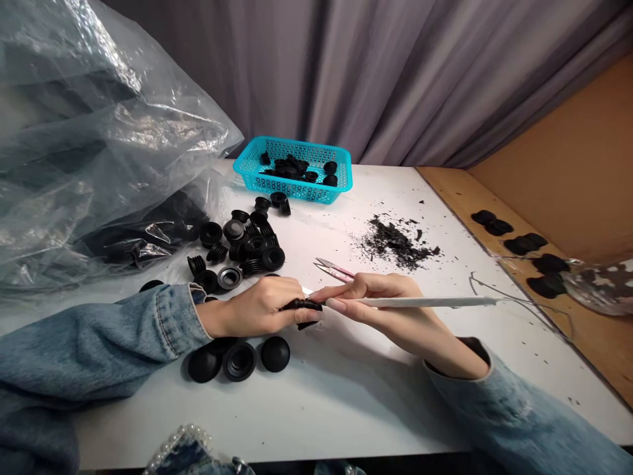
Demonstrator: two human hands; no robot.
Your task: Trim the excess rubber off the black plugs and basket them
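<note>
My left hand [264, 305] is closed around a black ribbed plug [309, 305], its fingers partly covering it. Pinched in my right hand [380, 300] is a slim, pale, pen-shaped tool [435, 302]; its front end meets the plug, and the exact tip is hard to make out. Pink-handled thread snips [332, 268] show just beyond my right fingers, blades pointing left; whether that hand touches them I cannot tell. Several loose black plugs [254, 245] lie beyond my left hand. More plugs [239, 361], some with domed caps, sit nearer me, below my left wrist.
A blue perforated basket [293, 191] with black plugs stands at the back. Black shavings [398, 243] are heaped to its right. A large clear plastic bag [163, 132] bulges at left. Black pieces [546, 274] and a thin grey wire [524, 299] lie at right.
</note>
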